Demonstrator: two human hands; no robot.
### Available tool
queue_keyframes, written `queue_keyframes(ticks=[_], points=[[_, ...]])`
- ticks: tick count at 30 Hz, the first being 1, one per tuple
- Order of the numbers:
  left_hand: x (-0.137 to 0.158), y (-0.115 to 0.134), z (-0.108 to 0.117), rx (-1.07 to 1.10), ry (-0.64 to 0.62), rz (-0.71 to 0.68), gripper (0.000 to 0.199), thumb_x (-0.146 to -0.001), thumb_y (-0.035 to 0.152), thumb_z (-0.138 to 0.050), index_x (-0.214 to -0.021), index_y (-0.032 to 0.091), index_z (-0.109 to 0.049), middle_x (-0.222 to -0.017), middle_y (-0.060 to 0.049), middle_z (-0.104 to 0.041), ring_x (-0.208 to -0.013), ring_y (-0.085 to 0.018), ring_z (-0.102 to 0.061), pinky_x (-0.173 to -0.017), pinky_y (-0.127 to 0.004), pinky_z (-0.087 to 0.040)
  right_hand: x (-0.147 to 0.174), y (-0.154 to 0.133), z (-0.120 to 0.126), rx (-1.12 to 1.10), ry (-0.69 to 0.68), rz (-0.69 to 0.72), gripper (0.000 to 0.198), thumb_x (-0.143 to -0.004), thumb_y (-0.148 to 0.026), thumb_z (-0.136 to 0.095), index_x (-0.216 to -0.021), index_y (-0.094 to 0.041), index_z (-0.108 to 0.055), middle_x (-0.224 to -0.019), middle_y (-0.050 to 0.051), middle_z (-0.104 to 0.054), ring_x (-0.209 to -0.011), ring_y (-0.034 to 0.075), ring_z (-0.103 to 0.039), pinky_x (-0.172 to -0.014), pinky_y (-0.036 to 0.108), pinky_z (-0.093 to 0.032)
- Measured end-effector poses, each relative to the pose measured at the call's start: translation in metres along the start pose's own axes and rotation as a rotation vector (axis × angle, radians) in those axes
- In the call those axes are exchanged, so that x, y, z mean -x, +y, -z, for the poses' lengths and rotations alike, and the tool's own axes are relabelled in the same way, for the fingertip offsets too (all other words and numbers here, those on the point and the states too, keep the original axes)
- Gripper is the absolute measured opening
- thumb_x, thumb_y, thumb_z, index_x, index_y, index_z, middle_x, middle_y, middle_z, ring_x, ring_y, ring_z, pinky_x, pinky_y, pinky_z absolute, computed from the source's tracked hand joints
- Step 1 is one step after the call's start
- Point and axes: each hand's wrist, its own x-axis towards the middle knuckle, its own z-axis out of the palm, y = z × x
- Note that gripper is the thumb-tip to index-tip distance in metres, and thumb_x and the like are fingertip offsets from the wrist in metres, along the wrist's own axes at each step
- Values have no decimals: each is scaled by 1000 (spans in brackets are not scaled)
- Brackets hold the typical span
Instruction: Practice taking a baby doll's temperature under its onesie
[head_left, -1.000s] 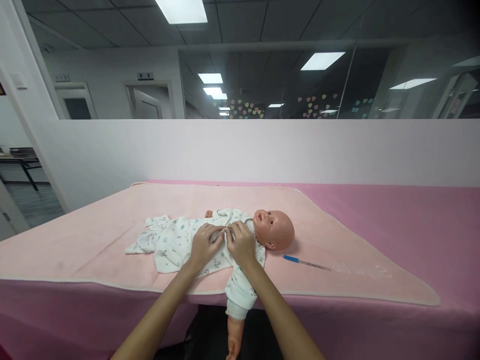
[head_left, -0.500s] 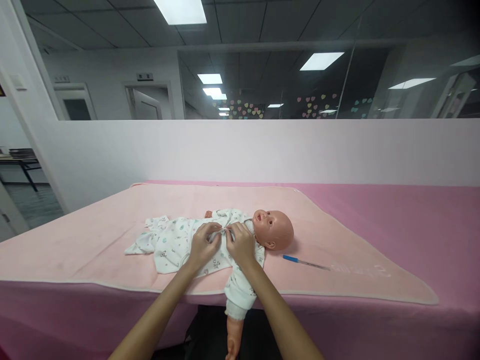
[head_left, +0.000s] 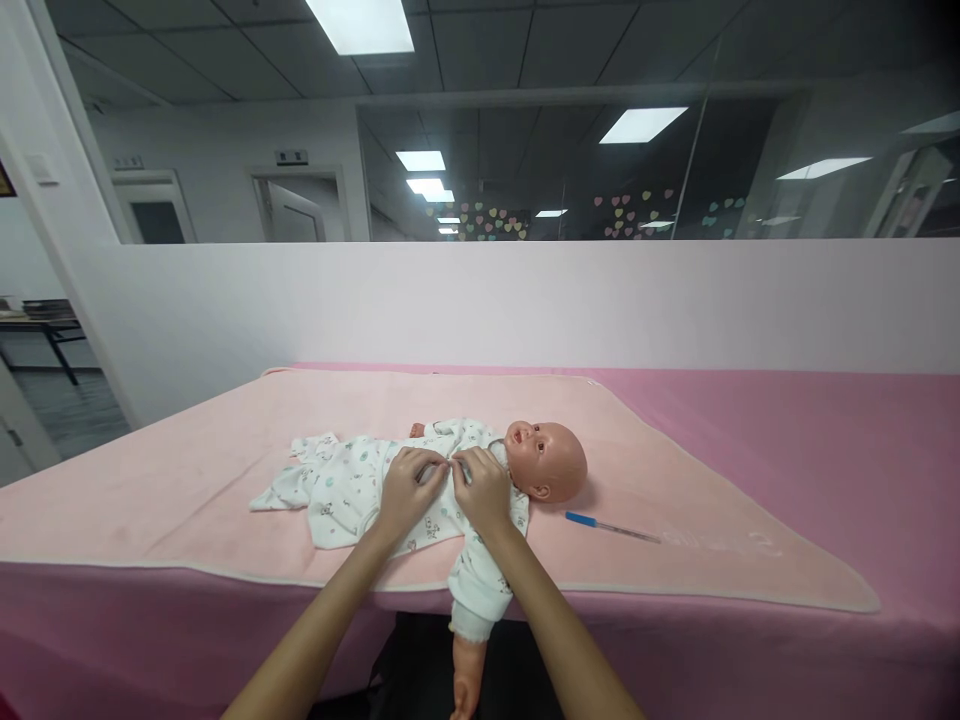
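A baby doll (head_left: 551,462) lies on its back, head to the right, dressed in a white printed baby outfit (head_left: 349,490). My left hand (head_left: 411,488) rests over the doll's chest with its fingers pinched on the front of the outfit. Right beside it, my right hand (head_left: 480,485) pinches the same cloth, the fingertips of both hands almost meeting. A small pale bit shows between them, too small to make out. One doll arm (head_left: 468,670) hangs past the near edge below its sleeve; the far hand (head_left: 417,430) pokes out by the other sleeve.
A blue-capped thermometer-like stick (head_left: 611,526) lies right of the doll's head. Under both is a peach blanket (head_left: 225,430) on a pink-covered table (head_left: 825,450). Behind stands a white half wall (head_left: 525,300) with glass above.
My fingertips have shifted slightly, drawing closer together on the outfit's front. The doll and the stick stay where they were.
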Motion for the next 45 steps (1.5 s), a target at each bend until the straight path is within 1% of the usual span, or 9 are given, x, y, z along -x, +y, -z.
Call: queue_keyframes(ticks=[7, 15, 20, 24, 32, 37, 39, 43, 45], points=[[0, -3, -4, -110, -24, -32, 13, -76, 26, -52, -79, 24, -64, -89, -1, -65, -89, -19, -54, -82, -34, -39, 0, 0, 0, 29, -36, -14, 14, -80, -15, -47, -73, -20, -59, -71, 1, -59, -74, 15, -52, -65, 25, -35], [-8, -3, 6, -1, -190, -29, 14, -75, 29, -51, -77, 22, -64, -87, -2, -66, -85, -19, -56, -83, -33, -41, 0, 0, 0, 44, -43, 0, 16, -79, -13, -46, -72, -20, -58, -70, 1, -58, -72, 15, -51, -63, 24, -35], [-13, -2, 10, 27, -229, -18, 15, -72, 27, -54, -80, 25, -67, -87, -1, -66, -86, -19, -56, -83, -32, -41, 0, 0, 0, 26, -45, -20, 15, -78, -13, -46, -71, -20, -57, -70, 1, -58, -73, 15, -51, -64, 25, -35], [-17, -6, 10, 24, -266, 0, 12, -70, 27, -57, -77, 26, -67, -87, -1, -66, -88, -19, -57, -84, -33, -41, 0, 1, -1, 22, -62, -30, 14, -78, -13, -47, -72, -20, -57, -71, 1, -59, -74, 15, -51, -65, 25, -35], [-21, -23, 6, -94, -273, -38, 13, -68, 35, -61, -75, 27, -69, -90, -2, -63, -87, -19, -57, -87, -34, -39, 0, 4, -4, 23, -100, -24, 16, -80, -12, -46, -72, -19, -57, -72, 1, -60, -74, 16, -51, -66, 25, -35], [-22, -20, 7, -106, -292, -54, 14, -68, 36, -62, -75, 26, -68, -89, -2, -62, -87, -19, -55, -85, -33, -40, 1, 4, -3, 5, -91, -32, 18, -81, -12, -44, -73, -19, -59, -72, 1, -59, -75, 15, -52, -67, 25, -35], [-19, -16, 13, -72, -288, -65, 16, -71, 37, -59, -80, 25, -67, -91, -2, -62, -89, -19, -55, -86, -33, -41, 1, 5, -4, -2, -80, -34, 18, -81, -12, -44, -75, -19, -59, -72, 2, -59, -76, 15, -52, -68, 25, -36], [0, -20, 32, -43, -279, -72, 28, -79, 37, -51, -103, 26, -59, -103, -3, -61, -97, -19, -54, -84, -33, -43, 3, 6, -3, 14, -51, -42, 21, -83, -11, -40, -80, -18, -59, -74, 3, -59, -74, 15, -52, -67, 25, -37], [13, -30, 41, -78, -217, -65, 26, -80, 34, -49, -102, 25, -59, -100, -4, -62, -94, -20, -55, -81, -32, -44, 3, 5, -1, 71, -36, -18, 23, -82, -7, -38, -85, -18, -59, -77, 4, -60, -75, 16, -51, -66, 25, -37]])
